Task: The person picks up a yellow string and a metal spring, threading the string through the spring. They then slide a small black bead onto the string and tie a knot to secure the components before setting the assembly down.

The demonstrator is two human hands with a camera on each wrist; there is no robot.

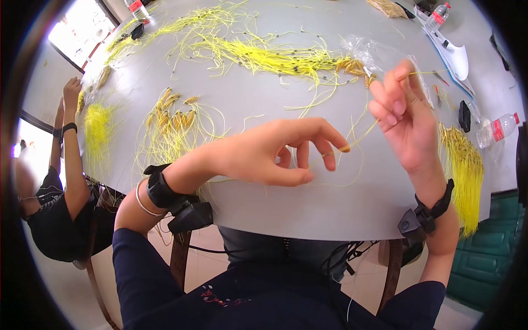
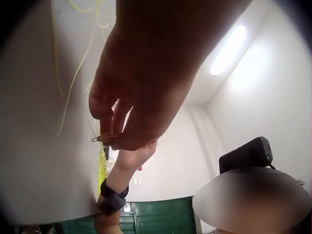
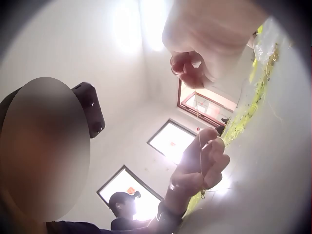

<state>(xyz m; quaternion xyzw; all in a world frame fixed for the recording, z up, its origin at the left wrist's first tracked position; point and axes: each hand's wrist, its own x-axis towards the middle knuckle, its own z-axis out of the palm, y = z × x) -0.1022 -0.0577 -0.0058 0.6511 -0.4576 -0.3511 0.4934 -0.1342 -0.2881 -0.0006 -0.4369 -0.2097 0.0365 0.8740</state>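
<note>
My left hand (image 1: 264, 151) reaches across the table's near side, fingers bent. In the left wrist view its fingertips pinch a small wire spring coil (image 2: 101, 139), one end sticking out. A thin yellow line (image 1: 364, 135) runs from the left fingertips up to my right hand (image 1: 404, 115), raised at the right with curled fingers. That hand pinches the line between thumb and forefinger, and a short end points right. The right wrist view shows the line (image 3: 198, 109) stretched between both hands.
Bundles of yellow line with brass coils lie left (image 1: 173, 121), at the back (image 1: 275, 58) and right (image 1: 462, 170) on the grey table (image 1: 308, 214). A plastic bag (image 1: 371, 52) and bottle (image 1: 498, 130) lie to the right. Another person (image 1: 60, 203) sits left.
</note>
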